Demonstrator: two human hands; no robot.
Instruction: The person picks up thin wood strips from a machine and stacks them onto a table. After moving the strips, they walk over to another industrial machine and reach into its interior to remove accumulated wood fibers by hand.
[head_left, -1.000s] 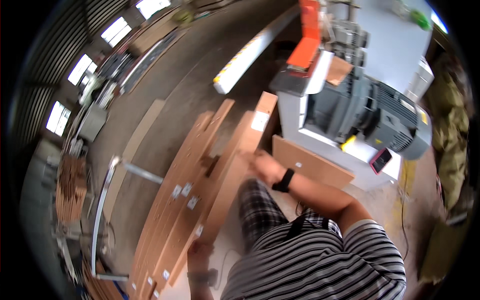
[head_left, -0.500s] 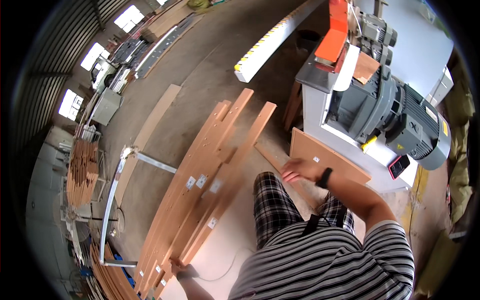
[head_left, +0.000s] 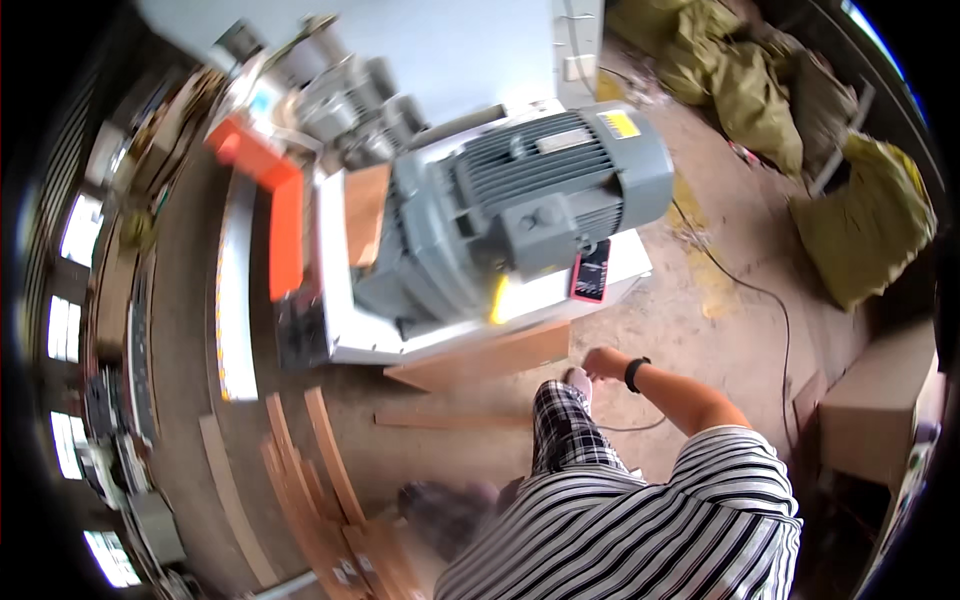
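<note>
My right hand (head_left: pixel 603 364) hangs over the floor beside my foot, a black band (head_left: pixel 636 375) on its wrist. Nothing shows in its loosely bent fingers. Nearest to it is the end of a brown panel (head_left: pixel 490 357) leaning against the white machine base (head_left: pixel 625 268). A large grey motor (head_left: pixel 535 185) sits on that base, with a phone in a red-edged case (head_left: pixel 591 272) lying near its edge. My left hand is out of view. Long brown boards (head_left: pixel 300 490) lie at the lower left, partly blurred and cut off by the frame.
A narrow brown strip (head_left: pixel 450 421) lies on the floor by my leg. An orange cover (head_left: pixel 287 235) juts from the machine's left end. Green sacks (head_left: pixel 865 220) stand at the right, near a dark cable (head_left: pixel 765 292) crossing the floor. A brown box (head_left: pixel 870 400) is at far right.
My view has swung right, away from the boards and toward the motor and sacks. My left hand, earlier at the near end of the boards, has gone out of view. My right hand remains without anything visible in it.
</note>
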